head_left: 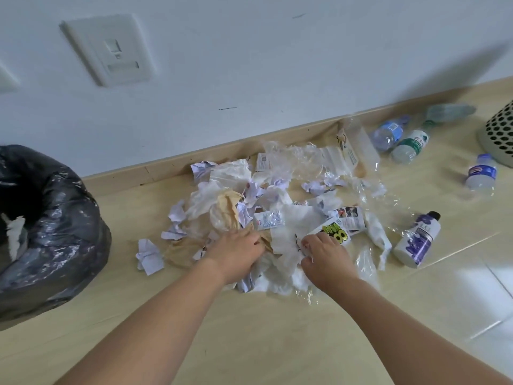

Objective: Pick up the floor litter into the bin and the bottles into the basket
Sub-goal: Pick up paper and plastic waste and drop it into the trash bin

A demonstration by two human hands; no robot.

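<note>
left hand [238, 252] on litter pile [277, 195] | right hand [324, 255] grasping white tissue [288, 237]

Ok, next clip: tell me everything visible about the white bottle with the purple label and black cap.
The white bottle looks like opaque plastic, with a purple label round its body and a black screw cap that is on. It lies on its side on the pale floor, cap pointing up-right toward the wall, base toward the camera. It sits at the right edge of the litter pile, next to clear plastic film; whether they touch is unclear. Neither hand touches it; the right hand is the nearer.
</note>
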